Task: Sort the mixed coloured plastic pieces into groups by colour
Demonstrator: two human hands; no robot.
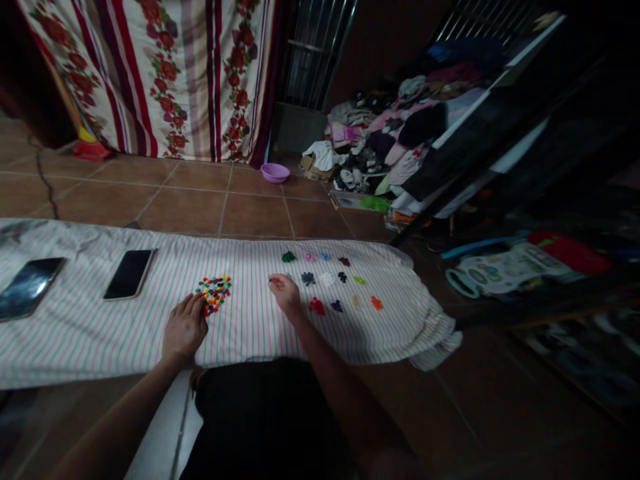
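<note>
A mixed pile of small colourful pieces, perhaps beads, lies on the striped cloth. My left hand rests palm down at the pile's left edge, fingers stretched out and touching it. Right of the pile, my right hand is closed in a pinch, with what looks like a small dark piece at its fingertips. Beyond it are little heaps sorted by colour: dark green, grey, white, black, red, purple, orange and lime.
Two phone-like devices, one dark and one with a pale edge, lie at the left on the striped cloth. Past the far edge, a purple basin and a heap of clothes sit on the tiled floor.
</note>
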